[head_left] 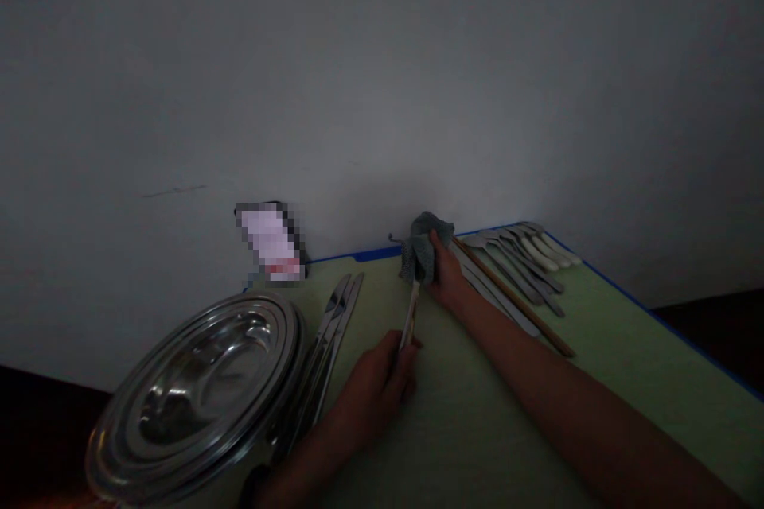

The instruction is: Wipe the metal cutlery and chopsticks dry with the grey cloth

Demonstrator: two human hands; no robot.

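My left hand [382, 374] is closed round the lower end of a slim utensil with a pale handle [411, 314], held tilted up above the table. The utensil's far end disappears into a grey-green cloth [422, 250], so its kind is hidden. Pinched about that end, the cloth is in my right hand [446, 274]. To the left of my left hand lie several table knives [340, 310]. Beside my right forearm are a brown wooden stick [513, 298] and long flat metal utensils [498, 296].
Stacked shiny metal plates [208, 366] stand at the table's left. A phone [271, 242] with a blurred screen leans on the wall [382, 79]. Several metal spoons and other cutlery [516, 274] and white-handled pieces [546, 250] lie at right on the green, blue-edged table [626, 382].
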